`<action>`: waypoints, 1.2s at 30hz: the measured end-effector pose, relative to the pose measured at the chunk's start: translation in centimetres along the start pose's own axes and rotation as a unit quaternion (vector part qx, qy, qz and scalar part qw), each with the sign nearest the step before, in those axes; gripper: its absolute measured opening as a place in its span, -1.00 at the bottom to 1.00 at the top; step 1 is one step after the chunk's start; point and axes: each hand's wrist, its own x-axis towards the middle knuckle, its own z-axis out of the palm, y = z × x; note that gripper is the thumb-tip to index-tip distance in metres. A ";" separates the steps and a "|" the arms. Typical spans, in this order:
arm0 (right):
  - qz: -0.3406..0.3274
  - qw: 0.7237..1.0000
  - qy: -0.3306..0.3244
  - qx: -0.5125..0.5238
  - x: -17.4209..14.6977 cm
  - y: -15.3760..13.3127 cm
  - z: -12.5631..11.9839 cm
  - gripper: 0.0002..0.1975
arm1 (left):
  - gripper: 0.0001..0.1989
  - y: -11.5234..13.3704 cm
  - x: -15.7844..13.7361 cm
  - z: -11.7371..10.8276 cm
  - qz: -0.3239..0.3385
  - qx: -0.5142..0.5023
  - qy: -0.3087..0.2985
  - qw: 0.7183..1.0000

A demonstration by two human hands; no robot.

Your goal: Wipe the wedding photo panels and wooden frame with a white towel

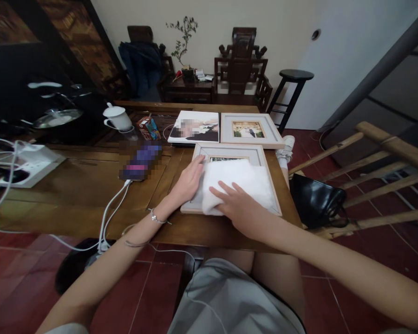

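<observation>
A picture frame (237,149) with a pale wooden border and grey mat lies flat near the table's front right corner. Over most of it spreads a folded white cloth (226,174), so only a strip of the picture shows. My right hand (242,206) presses on the cloth from above, fingers spread and lying flat. Along the frame's left side rests my left hand (190,181), its fingers stretched out and touching the border. Whether its fingertips also touch the cloth I cannot tell.
Behind lie a second framed picture (275,125) and a photo panel (193,132). To the left are a phone (137,162) on white cables, a drink carton (149,127), a lidded white cup (118,118) and a power strip (38,162). A wooden chair (390,139) stands right.
</observation>
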 end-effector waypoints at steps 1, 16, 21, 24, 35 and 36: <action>0.013 1.000 -0.004 0.002 -1.0 0.2 -0.1 -0.64 | -0.38 0.0 0.0 0.0 -0.004 0.011 -0.008 1.000; 0.162 0.985 -0.006 -0.054 -5.8 7.4 -0.1 -0.46 | -0.53 -1.0 -0.1 0.2 0.034 0.105 -0.058 0.992; 0.189 0.980 0.039 -0.052 -2.1 11.9 0.2 -0.42 | -0.55 -1.0 -0.1 0.1 0.046 0.099 -0.054 0.993; 0.220 0.971 0.079 -0.050 0.7 13.1 0.0 -0.39 | -0.55 -0.9 -0.1 0.1 0.051 0.104 -0.055 0.992; 0.118 0.987 0.077 -0.080 11.5 9.0 1.0 -0.61 | -0.53 -0.9 0.0 -0.1 0.043 0.121 -0.066 0.989; 0.120 0.987 0.076 -0.080 11.6 8.9 1.0 -0.61 | -0.54 -0.9 0.0 -0.1 0.043 0.120 -0.066 0.990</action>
